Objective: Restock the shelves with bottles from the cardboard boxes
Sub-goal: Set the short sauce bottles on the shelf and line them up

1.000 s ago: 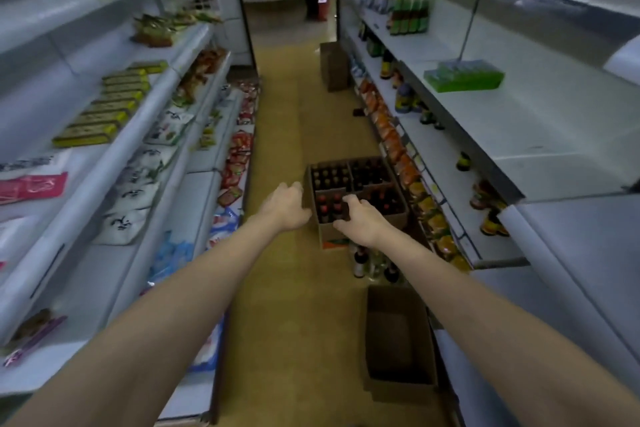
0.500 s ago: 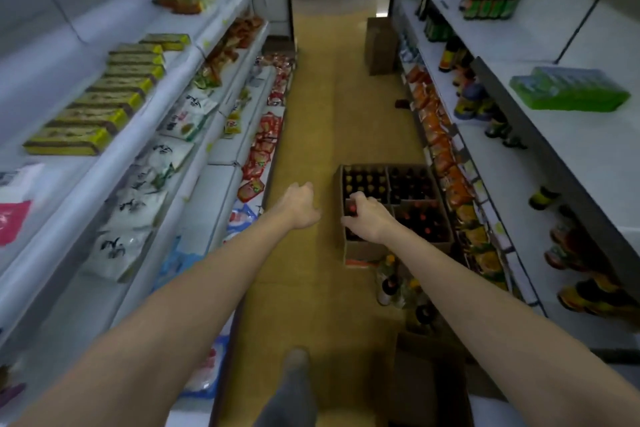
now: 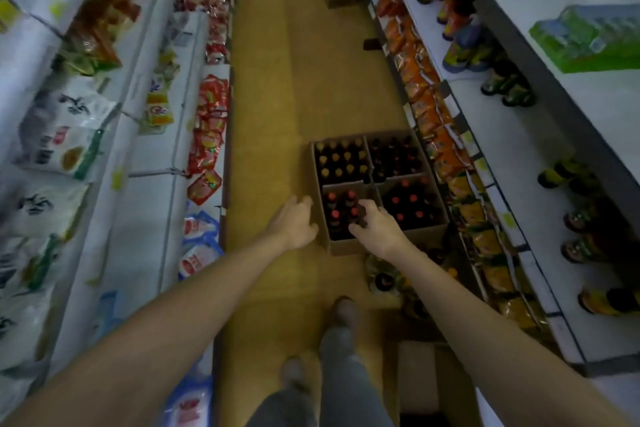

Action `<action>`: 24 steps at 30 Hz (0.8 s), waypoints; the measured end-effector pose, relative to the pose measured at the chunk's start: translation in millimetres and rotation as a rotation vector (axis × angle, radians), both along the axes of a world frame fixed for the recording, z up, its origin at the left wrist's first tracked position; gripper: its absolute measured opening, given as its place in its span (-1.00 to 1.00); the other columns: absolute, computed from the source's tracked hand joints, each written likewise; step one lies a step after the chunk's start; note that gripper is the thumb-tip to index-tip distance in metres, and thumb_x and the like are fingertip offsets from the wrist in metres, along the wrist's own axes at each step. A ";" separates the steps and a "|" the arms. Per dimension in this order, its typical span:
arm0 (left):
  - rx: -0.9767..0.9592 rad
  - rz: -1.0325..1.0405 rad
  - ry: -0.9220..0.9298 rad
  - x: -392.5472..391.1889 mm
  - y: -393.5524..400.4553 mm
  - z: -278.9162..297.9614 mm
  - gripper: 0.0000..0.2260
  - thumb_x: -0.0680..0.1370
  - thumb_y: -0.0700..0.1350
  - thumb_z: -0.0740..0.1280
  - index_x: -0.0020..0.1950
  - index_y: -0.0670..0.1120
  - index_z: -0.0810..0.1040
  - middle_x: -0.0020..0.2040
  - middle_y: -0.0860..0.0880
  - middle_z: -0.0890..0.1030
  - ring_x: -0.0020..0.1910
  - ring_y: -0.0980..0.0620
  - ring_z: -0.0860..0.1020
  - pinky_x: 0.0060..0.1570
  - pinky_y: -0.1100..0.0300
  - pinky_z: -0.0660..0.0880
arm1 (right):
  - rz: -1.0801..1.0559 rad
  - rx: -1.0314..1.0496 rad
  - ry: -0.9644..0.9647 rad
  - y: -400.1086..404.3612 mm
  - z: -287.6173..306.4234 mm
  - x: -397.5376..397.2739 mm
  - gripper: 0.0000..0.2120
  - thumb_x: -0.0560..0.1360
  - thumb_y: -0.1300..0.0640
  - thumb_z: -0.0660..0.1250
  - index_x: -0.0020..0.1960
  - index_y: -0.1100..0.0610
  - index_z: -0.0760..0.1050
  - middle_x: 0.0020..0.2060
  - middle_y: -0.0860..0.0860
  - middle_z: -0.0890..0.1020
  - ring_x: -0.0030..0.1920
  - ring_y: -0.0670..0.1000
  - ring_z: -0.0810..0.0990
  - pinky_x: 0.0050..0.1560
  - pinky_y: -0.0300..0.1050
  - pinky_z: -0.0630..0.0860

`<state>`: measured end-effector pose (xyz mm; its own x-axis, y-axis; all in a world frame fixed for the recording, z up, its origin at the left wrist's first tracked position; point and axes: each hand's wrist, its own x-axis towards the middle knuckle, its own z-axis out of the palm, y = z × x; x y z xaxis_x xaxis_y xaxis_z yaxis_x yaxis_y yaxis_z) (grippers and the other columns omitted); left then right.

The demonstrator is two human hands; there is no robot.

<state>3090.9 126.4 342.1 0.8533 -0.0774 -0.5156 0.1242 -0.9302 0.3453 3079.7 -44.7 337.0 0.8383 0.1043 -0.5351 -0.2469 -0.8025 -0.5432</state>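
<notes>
Both arms now reach further down the aisle than half a second ago, and the person's feet have come into view. Right hand (image 3: 377, 229) hovers over the near-left cardboard box (image 3: 349, 248), thumb and fingers spread part-open around a red-capped bottle (image 3: 360, 215); whether they actually grip it cannot be told. Left hand (image 3: 294, 224) is relaxed and open, fingers at the box's left wall, holding nothing. Red-capped bottles stand upright, long axis vertical, caps up. Four boxes sit together on the yellow floor (image 3: 277, 97), against the right shelving (image 3: 519, 135). Loose bottles (image 3: 384, 279) stand just near of the boxes.
</notes>
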 end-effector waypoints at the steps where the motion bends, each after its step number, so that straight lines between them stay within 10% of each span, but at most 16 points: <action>1: 0.007 -0.002 0.002 14.9 -4.3 -10.5 -0.52 0.59 -0.09 0.25 0.47 -0.15 0.22 0.38 -0.18 0.28 0.32 -0.16 0.37 0.22 0.06 0.40 | -0.016 0.003 0.011 -5.7 -13.1 14.9 -0.43 0.61 0.01 0.21 0.53 0.06 0.06 0.41 0.16 0.28 0.35 0.16 0.38 0.30 0.05 0.41; 7: 0.007 0.061 0.079 100.1 -37.2 -96.5 -0.56 0.60 -0.08 0.24 0.44 -0.14 0.23 0.35 -0.16 0.30 0.20 -0.16 0.45 -0.05 0.11 0.40 | -0.074 0.014 0.042 -42.1 -99.0 109.9 -0.46 0.60 0.00 0.22 0.52 0.04 0.12 0.36 0.14 0.34 0.30 0.14 0.41 0.21 -0.04 0.41; 24: 0.003 -0.109 0.247 199.6 -79.5 -390.2 -0.56 0.58 -0.11 0.26 0.40 -0.20 0.23 0.33 -0.22 0.28 0.25 -0.19 0.39 0.17 0.05 0.44 | 0.034 -0.130 0.150 -51.2 -394.4 208.7 -0.55 0.58 0.07 0.25 0.41 0.19 0.27 0.28 0.21 0.39 0.24 0.22 0.43 0.13 -0.05 0.39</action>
